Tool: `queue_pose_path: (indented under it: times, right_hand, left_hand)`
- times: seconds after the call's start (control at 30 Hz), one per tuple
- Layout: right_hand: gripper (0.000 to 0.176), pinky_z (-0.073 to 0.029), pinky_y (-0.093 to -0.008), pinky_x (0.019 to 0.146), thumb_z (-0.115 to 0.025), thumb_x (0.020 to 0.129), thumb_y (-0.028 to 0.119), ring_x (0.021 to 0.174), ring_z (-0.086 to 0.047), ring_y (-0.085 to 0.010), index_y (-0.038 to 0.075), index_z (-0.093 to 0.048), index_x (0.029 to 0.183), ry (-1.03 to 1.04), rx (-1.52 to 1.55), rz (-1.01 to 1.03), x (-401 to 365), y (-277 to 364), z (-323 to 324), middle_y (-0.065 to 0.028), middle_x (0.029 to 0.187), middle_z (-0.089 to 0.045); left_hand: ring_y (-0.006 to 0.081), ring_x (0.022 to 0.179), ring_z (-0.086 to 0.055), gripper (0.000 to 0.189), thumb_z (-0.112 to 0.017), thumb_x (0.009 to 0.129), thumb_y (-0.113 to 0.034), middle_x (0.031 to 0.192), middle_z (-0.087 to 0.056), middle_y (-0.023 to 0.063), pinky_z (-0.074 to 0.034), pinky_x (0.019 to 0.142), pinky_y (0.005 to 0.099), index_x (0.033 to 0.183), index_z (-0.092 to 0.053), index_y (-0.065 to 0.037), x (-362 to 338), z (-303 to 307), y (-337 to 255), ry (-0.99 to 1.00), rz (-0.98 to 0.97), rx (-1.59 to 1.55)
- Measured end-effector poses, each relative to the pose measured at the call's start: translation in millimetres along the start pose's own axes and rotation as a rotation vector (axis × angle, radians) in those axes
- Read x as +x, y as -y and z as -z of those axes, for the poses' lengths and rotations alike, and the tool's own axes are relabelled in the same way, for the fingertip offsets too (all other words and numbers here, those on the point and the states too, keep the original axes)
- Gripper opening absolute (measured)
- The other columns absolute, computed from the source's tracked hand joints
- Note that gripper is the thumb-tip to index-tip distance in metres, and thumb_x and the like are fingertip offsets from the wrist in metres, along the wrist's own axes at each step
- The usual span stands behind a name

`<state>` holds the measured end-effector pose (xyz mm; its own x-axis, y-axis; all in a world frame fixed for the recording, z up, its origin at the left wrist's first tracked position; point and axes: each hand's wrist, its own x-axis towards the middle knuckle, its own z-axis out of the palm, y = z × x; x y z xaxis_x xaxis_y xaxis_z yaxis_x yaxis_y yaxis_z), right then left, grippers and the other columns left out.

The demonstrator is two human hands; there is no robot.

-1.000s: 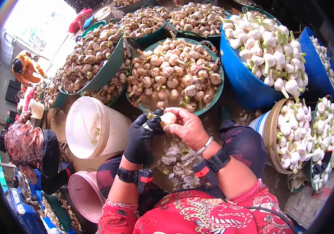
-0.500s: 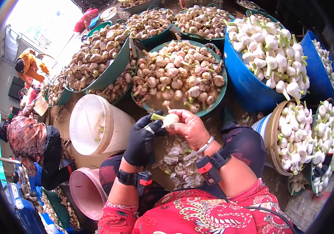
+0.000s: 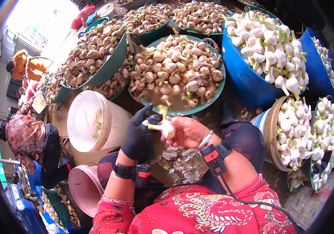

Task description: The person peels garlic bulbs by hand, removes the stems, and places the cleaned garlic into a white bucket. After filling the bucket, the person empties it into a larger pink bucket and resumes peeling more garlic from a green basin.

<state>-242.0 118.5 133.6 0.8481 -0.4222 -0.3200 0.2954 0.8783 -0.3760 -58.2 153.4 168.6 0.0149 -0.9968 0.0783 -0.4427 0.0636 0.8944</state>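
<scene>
A pale garlic bulb with a green-white stem lies in my bare right hand, held by the thumb and fingers. The stem points left toward my left hand, which wears a black glove. Its fingers are curled close to the stem, with a small whitish band or object at them; what they grip is hidden. A strip of yellow-green peel sticks up between the hands, above the bulb. Just beyond is a green tub of unpeeled garlic in murky water. Between my knees lies a heap of peelings.
On the left stand a white bucket and a pinkish bucket. A blue tub and a bucket of cleaned garlic are at right. More garlic tubs stand behind. Co-workers sit at far left.
The bulb has moved slightly down and its stem has swung lower. A peel strip now stands up from it. My right palm has turned upward; my left fingers have shifted left off the bulb.
</scene>
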Motion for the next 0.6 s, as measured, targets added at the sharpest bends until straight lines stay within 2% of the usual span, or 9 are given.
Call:
queue_pose_path:
  times: [0.1, 0.2, 0.27, 0.33, 0.37, 0.4, 0.47, 0.53, 0.6]
  right_hand:
    - [0.035, -0.049, -0.0273, 0.061, -0.048, 0.095, 0.036, 0.072, -0.064, -0.0193, 0.009, -0.054, 0.115, -0.050, 0.001, 0.044, -0.4, 7.3, 6.7, -0.0133, 0.089, -0.065]
    - [0.029, -0.050, -0.0294, 0.064, -0.049, 0.093, 0.029, 0.076, -0.064, -0.0195, 0.009, -0.054, 0.114, -0.069, -0.026, 0.022, 3.4, 3.0, 2.6, -0.0104, 0.092, -0.065]
    - [0.026, -0.050, -0.0300, 0.066, -0.051, 0.092, 0.026, 0.077, -0.064, -0.0182, 0.009, -0.054, 0.111, -0.274, -0.178, 0.121, 3.4, 2.4, -7.3, -0.0079, 0.091, -0.065]
    - [0.018, -0.050, -0.0288, 0.069, -0.052, 0.092, 0.020, 0.079, -0.063, -0.0164, 0.008, -0.056, 0.105, -0.329, -0.226, 0.146, 6.9, 3.0, -5.5, -0.0067, 0.090, -0.064]
    - [0.013, -0.048, -0.0256, 0.066, -0.053, 0.092, 0.018, 0.075, -0.061, -0.0132, 0.007, -0.058, 0.098, -0.347, -0.232, 0.422, 16.0, -2.3, -4.0, -0.0048, 0.086, -0.064]
    - [0.011, -0.047, -0.0225, 0.063, -0.053, 0.092, 0.015, 0.071, -0.059, -0.0101, 0.007, -0.060, 0.091, -0.360, -0.238, 0.697, 22.0, -6.3, -2.0, -0.0029, 0.083, -0.064]
    - [0.014, -0.049, -0.0241, 0.067, -0.051, 0.093, 0.013, 0.073, -0.060, -0.0100, 0.002, -0.060, 0.094, -0.265, -0.205, 0.804, 13.3, 7.3, -6.1, -0.0040, 0.085, -0.065]
    - [0.015, -0.051, -0.0264, 0.069, -0.050, 0.094, 0.013, 0.071, -0.061, -0.0113, 0.001, -0.057, 0.097, -0.214, -0.091, 0.759, -5.2, 21.9, -26.8, -0.0052, 0.083, -0.065]
    - [0.012, -0.053, -0.0357, 0.076, -0.049, 0.093, 0.013, 0.076, -0.064, -0.0181, 0.003, -0.054, 0.098, -0.154, 0.054, 0.822, -16.6, 31.3, -24.0, -0.0078, 0.082, -0.063]
  left_hand:
    - [0.0105, 0.076, -0.057, 0.038, -0.059, 0.084, -0.007, 0.092, -0.064, 0.0062, -0.048, 0.070, 0.0242, 0.121, -0.056, 0.001, -10.7, 13.9, -9.8, 0.133, 0.487, -0.734]
    - [0.0109, 0.074, -0.057, 0.035, -0.058, 0.085, -0.007, 0.094, -0.064, 0.0058, -0.048, 0.070, 0.0248, 0.118, -0.057, 0.001, -15.2, -1.1, -23.1, 0.053, 0.377, -0.681]
    - [0.0113, 0.073, -0.057, 0.033, -0.058, 0.084, -0.006, 0.096, -0.064, 0.0054, -0.048, 0.070, 0.0254, 0.117, -0.058, 0.001, -15.0, 0.9, -16.5, 0.070, 0.380, -0.611]
    - [0.0127, 0.070, -0.057, 0.021, -0.056, 0.085, -0.005, 0.087, -0.063, 0.0052, -0.049, 0.069, 0.0265, 0.104, -0.062, 0.001, -14.1, 0.4, -17.7, 0.082, 0.416, -0.622]
    - [0.0127, 0.070, -0.057, 0.021, -0.056, 0.085, -0.005, 0.087, -0.063, 0.0052, -0.049, 0.069, 0.0265, 0.104, -0.062, 0.001, -13.3, 1.3, -11.4, 0.082, 0.421, -0.623]
    - [0.0128, 0.068, -0.056, 0.013, -0.055, 0.086, -0.006, 0.080, -0.061, 0.0046, -0.049, 0.066, 0.0268, 0.095, -0.061, 0.001, -12.6, 3.8, -0.4, 0.078, 0.122, -0.313]
    - [0.0132, 0.062, -0.053, 0.015, -0.052, 0.089, -0.010, 0.066, -0.054, 0.0029, -0.046, 0.058, 0.0270, 0.078, -0.056, -0.002, -2.7, 18.4, -13.5, 0.028, -0.389, 0.478]
    - [0.0128, 0.060, -0.053, 0.015, -0.053, 0.090, -0.014, 0.069, -0.058, 0.0035, -0.044, 0.056, 0.0269, 0.082, -0.059, -0.002, -2.5, 18.9, 23.9, -0.134, 0.435, -0.560]
    - [0.0131, 0.062, -0.054, 0.015, -0.052, 0.090, -0.014, 0.072, -0.059, 0.0042, -0.045, 0.057, 0.0273, 0.087, -0.061, -0.002, -2.5, 17.3, 7.5, -0.170, 0.449, -0.566]
